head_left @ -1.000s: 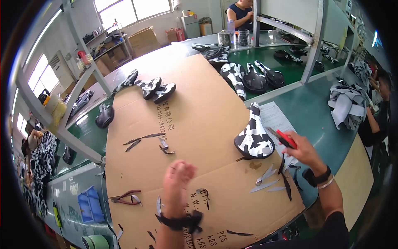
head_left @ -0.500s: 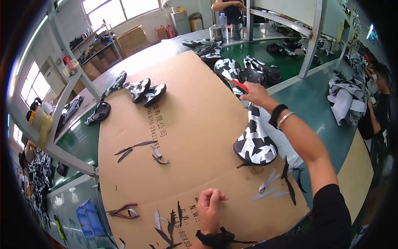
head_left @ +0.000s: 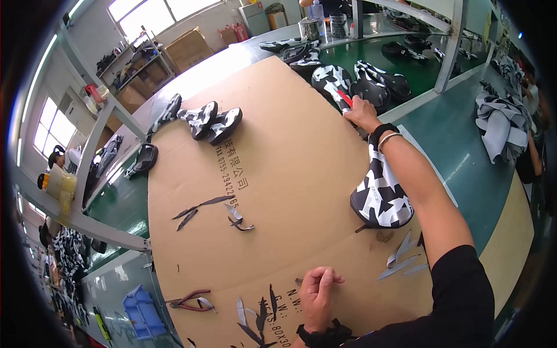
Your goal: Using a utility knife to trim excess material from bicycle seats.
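My right hand (head_left: 362, 113) is stretched out to the far right edge of the cardboard. Its fingers are closed on a red-handled tool (head_left: 346, 99), whose tip is hard to make out. Just beyond the tool lies a black-and-white bicycle saddle (head_left: 331, 80). Another patterned saddle (head_left: 382, 194) rests on the cardboard's right side, nose pointing away and partly behind my right forearm. Near the front edge, my left hand (head_left: 318, 290) lies on the cardboard with curled fingers, and I see nothing in them. Close by are dark and grey trimmed strips (head_left: 261, 316).
Red-handled pliers (head_left: 194, 300) lie at the front left of the cardboard sheet (head_left: 278, 174). More saddles (head_left: 200, 120) sit at its far left. A blue bin (head_left: 142, 313) stands left of it. Metal posts (head_left: 455, 46) rise on both sides. Grey cut pieces (head_left: 503, 127) are heaped at right.
The whole view has shifted, moving the cardboard rightward in the picture. My right hand reaches slightly farther away, bringing the red tool nearer the far saddle. My left hand stays curled on the cardboard.
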`<action>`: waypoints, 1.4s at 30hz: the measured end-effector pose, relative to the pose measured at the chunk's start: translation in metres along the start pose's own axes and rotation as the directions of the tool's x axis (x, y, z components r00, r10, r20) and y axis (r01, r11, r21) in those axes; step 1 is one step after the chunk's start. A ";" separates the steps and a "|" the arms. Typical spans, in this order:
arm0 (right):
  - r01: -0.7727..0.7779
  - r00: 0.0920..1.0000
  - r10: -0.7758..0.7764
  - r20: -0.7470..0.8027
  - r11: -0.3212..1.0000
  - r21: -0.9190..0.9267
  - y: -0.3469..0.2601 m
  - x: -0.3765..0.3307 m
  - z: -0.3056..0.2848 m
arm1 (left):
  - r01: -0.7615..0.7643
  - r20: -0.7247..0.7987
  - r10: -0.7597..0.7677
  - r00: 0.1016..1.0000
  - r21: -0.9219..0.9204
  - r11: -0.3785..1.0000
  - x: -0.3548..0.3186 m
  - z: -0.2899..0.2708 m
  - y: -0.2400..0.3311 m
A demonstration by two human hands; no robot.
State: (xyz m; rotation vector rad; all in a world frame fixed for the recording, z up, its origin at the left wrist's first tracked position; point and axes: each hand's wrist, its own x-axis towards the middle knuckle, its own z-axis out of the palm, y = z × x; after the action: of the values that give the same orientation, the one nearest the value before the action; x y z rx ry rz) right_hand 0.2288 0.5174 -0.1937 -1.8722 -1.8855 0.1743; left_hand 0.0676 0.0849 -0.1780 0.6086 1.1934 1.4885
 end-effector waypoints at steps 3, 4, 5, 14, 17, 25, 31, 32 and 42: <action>-0.128 0.992 0.113 0.062 0.921 0.369 -0.018 -0.001 -0.029 | -0.015 -0.020 0.016 1.000 0.027 1.000 0.003 -0.004 -0.005; -0.096 0.994 0.106 -0.006 0.915 0.392 -0.013 0.002 -0.041 | -0.013 -0.015 0.013 1.000 0.017 1.000 0.002 0.000 -0.005; -0.107 0.994 0.101 0.038 0.867 0.487 -0.007 0.007 -0.057 | -0.019 -0.018 0.020 1.000 0.033 0.999 0.002 0.004 -0.004; -0.510 0.831 -0.268 0.487 -0.022 0.860 -0.023 -0.187 -0.187 | -0.087 -0.020 0.091 0.996 0.136 0.987 -0.002 -0.001 0.001; -0.632 0.750 -0.318 0.581 -0.084 0.770 -0.017 -0.272 -0.209 | -0.149 0.060 0.142 0.988 0.133 0.980 0.005 0.003 -0.005; -0.872 0.485 -0.486 0.727 -0.204 0.446 -0.019 -0.439 -0.190 | 0.112 0.086 -0.081 0.993 -0.470 0.876 -0.051 0.020 0.022; -0.823 0.563 -0.271 0.781 -0.095 0.560 -0.015 -0.486 -0.189 | 0.154 0.081 -0.131 0.988 -0.456 0.876 -0.077 -0.052 0.024; -0.777 0.623 -0.186 0.760 -0.030 0.629 -0.007 -0.486 -0.185 | 0.096 0.055 -0.082 0.995 -0.338 0.936 -0.087 -0.045 0.043; -0.517 0.750 -0.294 0.592 0.297 0.802 0.011 -0.462 -0.184 | -0.287 0.417 -0.306 0.856 0.875 0.389 -0.088 -0.046 0.084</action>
State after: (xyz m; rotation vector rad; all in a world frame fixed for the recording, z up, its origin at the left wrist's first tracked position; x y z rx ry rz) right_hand 0.2934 0.0263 -0.1469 -1.0150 -1.2879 1.8413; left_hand 0.0184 -0.0065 -0.0996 1.6652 1.4991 0.3612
